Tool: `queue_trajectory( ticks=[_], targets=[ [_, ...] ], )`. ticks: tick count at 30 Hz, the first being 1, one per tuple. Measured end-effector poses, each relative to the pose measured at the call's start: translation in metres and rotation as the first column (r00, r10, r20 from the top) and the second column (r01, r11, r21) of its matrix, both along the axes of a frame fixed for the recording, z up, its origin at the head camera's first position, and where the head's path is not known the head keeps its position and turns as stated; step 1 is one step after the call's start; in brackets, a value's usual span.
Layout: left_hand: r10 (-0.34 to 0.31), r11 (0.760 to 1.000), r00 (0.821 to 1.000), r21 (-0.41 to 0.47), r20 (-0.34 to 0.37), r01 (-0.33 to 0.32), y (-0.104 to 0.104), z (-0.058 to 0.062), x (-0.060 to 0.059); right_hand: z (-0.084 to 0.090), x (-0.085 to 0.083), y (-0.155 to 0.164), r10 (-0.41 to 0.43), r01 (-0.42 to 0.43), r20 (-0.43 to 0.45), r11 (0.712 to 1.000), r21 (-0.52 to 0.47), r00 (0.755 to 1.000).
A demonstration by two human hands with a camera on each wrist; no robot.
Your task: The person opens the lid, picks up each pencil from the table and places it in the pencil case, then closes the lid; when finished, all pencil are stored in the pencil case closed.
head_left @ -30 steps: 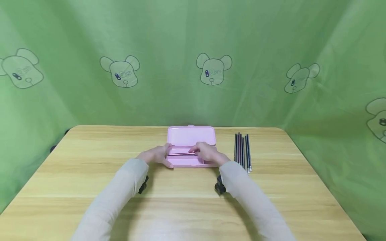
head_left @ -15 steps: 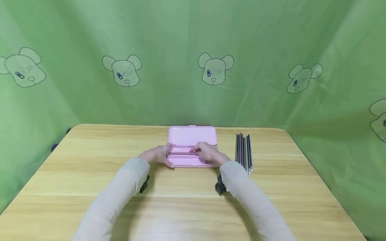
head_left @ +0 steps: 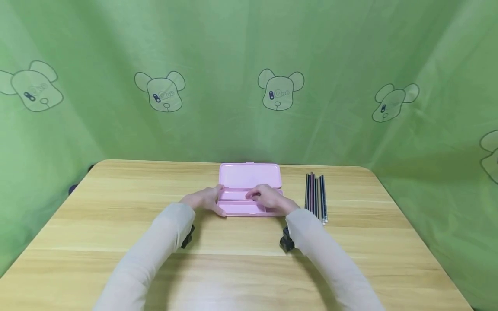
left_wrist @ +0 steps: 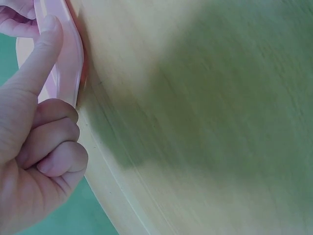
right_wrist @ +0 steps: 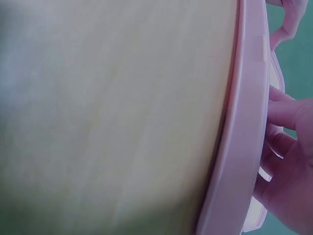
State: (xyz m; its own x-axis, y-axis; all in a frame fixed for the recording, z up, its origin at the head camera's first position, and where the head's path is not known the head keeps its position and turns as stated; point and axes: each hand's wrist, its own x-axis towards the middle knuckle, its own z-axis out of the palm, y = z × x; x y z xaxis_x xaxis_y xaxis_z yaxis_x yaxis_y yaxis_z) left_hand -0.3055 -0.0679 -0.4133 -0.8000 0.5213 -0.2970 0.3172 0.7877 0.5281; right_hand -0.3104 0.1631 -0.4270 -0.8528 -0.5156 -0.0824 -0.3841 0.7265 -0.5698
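A pink pencil case [head_left: 243, 209] lies with its lid [head_left: 250, 176] raised at the back of the table. My left hand [head_left: 206, 199] grips its left end, the thumb along the front rim in the left wrist view and several fingers [left_wrist: 58, 132] curled beneath. My right hand [head_left: 268, 198] reaches in over the right end, fingertips inside the back compartment. A thin dark pencil [head_left: 235, 200] lies lengthwise by the divider, running toward those fingertips. In the right wrist view the bent fingers [right_wrist: 283, 115] go behind the case's front wall [right_wrist: 244, 117]; I cannot tell whether they still pinch the pencil.
Several dark pencils and a reddish one [head_left: 312, 190] lie side by side to the right of the case, white ends toward me. The wooden table [head_left: 241, 276] reaches back to a green curtain [head_left: 218, 129] printed with bear heads.
The pencil, slightly raised and tilted a second ago, now lies lower and level along the case's divider. My left hand stays on the case's left end; the view has shifted slightly.
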Motion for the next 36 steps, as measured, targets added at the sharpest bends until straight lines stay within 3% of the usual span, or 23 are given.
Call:
queue_trajectory(
  ticks=[6,7,8,11,14,15,18,26,36],
  targets=[
    [0.0,1.0,1.0,0.004,0.008,0.0,-0.001,-0.004,-0.007,0.002,0.002,0.003,-0.072,0.074,0.022,0.994,-0.08,0.997],
    [-0.003,1.0,1.0,0.003,0.01,0.003,-0.001,-0.006,-0.009,0.002,0.002,0.003,-0.077,0.078,0.019,0.993,-0.09,0.997],
    [-0.027,0.999,1.0,0.016,-0.011,0.027,-0.004,-0.015,-0.016,0.003,0.002,0.005,-0.074,0.075,0.012,0.992,-0.1,0.997],
    [-0.042,0.999,0.999,0.0,-0.023,0.042,-0.004,-0.016,-0.018,0.005,0.002,0.009,-0.055,0.05,-0.033,0.991,-0.122,0.998],
    [-0.038,0.999,0.999,-0.007,-0.026,0.038,-0.004,-0.012,-0.015,0.008,0.003,0.014,-0.049,0.041,-0.045,0.987,-0.158,0.998],
    [-0.015,1.0,1.0,-0.024,-0.006,0.014,-0.002,-0.002,-0.008,0.009,0.003,0.016,-0.051,0.043,-0.042,0.985,-0.167,0.998],
    [-0.006,0.999,1.0,-0.034,-0.013,0.005,-0.001,0.002,-0.003,0.012,0.004,0.022,-0.059,0.056,-0.013,0.981,-0.186,0.998],
    [-0.009,1.0,1.0,-0.003,-0.008,0.009,0.001,0.002,-0.002,0.021,0.012,0.055,-0.108,0.11,0.017,0.979,-0.171,0.994],
    [0.005,1.0,1.0,-0.013,0.01,-0.004,0.0,0.002,0.0,0.028,0.019,0.111,-0.154,0.146,-0.049,0.98,-0.132,0.987]
  ],
)
